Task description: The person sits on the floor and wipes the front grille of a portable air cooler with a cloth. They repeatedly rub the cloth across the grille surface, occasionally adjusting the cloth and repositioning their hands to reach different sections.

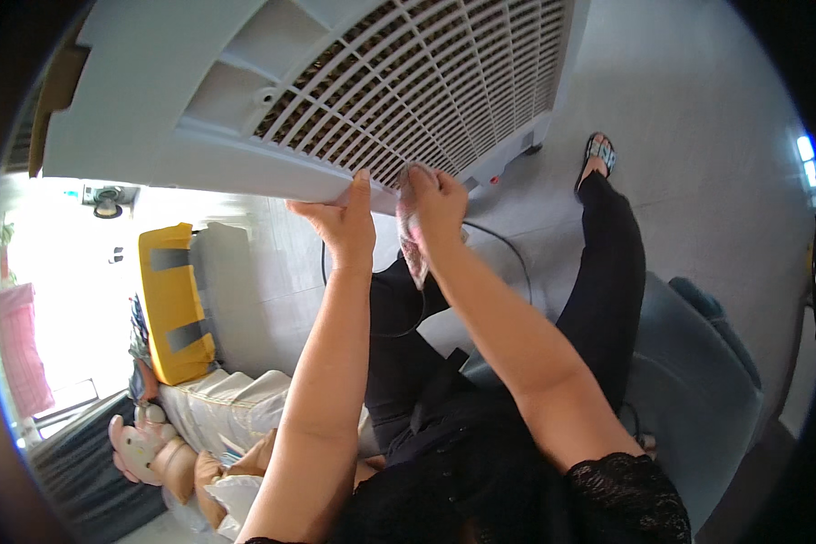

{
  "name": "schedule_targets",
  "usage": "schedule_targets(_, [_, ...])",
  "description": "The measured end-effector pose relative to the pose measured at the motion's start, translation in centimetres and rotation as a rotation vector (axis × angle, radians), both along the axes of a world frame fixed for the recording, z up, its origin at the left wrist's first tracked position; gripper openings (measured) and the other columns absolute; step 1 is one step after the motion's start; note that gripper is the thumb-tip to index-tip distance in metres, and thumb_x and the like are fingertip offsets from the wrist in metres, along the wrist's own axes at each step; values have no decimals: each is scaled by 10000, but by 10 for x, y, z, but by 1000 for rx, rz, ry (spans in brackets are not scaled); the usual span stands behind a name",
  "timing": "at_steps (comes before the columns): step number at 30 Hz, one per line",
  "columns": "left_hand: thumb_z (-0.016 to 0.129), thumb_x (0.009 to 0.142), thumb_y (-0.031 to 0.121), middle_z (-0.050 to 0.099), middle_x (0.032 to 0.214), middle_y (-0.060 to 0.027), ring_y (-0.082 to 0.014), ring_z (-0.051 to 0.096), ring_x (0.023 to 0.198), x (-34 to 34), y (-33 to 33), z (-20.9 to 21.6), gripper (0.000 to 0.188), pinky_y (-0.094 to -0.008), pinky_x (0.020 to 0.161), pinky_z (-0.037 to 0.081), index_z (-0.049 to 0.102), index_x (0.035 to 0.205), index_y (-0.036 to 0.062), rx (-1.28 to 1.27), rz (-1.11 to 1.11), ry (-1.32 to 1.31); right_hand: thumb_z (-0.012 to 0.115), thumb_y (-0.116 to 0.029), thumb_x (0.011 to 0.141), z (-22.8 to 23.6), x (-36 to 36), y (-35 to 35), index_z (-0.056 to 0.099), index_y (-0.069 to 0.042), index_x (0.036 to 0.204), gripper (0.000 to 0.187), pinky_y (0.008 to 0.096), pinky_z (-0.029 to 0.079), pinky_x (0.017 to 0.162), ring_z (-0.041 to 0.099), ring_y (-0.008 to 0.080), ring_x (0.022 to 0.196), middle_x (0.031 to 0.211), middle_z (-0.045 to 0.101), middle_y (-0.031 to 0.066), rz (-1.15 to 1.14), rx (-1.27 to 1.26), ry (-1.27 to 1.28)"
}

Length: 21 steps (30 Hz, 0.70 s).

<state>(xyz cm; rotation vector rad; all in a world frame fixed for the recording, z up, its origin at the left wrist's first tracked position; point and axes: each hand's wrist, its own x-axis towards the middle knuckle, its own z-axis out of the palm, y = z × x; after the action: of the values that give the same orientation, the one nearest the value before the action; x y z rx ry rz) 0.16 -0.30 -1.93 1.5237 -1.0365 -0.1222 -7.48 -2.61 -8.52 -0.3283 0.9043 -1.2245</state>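
A large white air cooler (145, 118) fills the top of the view, with a slatted grille (426, 77) over a brown honeycomb pad. My left hand (343, 227) grips its near edge, thumb up against the rim beside the grille; the fingertips are partly hidden by the housing. In my right hand (440, 210) is a pinkish-grey cloth (410, 231), bunched under closed fingers and pressed to the grille's near corner. The cloth's loose end hangs below that hand.
A black cord (517, 254) loops over the grey tiled floor (698, 109) by my legs. At right stands a blue-grey plastic chair (698, 381). Leftward are a yellow panel (168, 308), a cream-covered seat (236, 408), plush toys (140, 449) and a bright window area (72, 299).
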Motion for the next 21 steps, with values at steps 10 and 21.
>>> schedule_targets(10, [777, 772, 133, 363, 1228, -162, -227, 426, 1134, 59, -9, -12, 823, -383, 954, 421, 173, 1318, 9, 71, -63, -3, 651, -121, 860, 20, -9, -18, 649, 30, 920, 162, 243, 451, 590, 559, 89, 653, 759, 632, 21, 78, -95, 78])
schedule_targets(21, [726, 848, 202, 360, 1407, -238, -318, 422, 1269, 46, 15, -32, 819, -414, 1085, 317, 213, 1446, -24, -58, 226, 178, 606, -75, 838, 37, 22, 9, 593, 52, 1176, 361, 279, 484, 806, 607, 144, 877, 1020, 653, 94, 235, -370, 219])
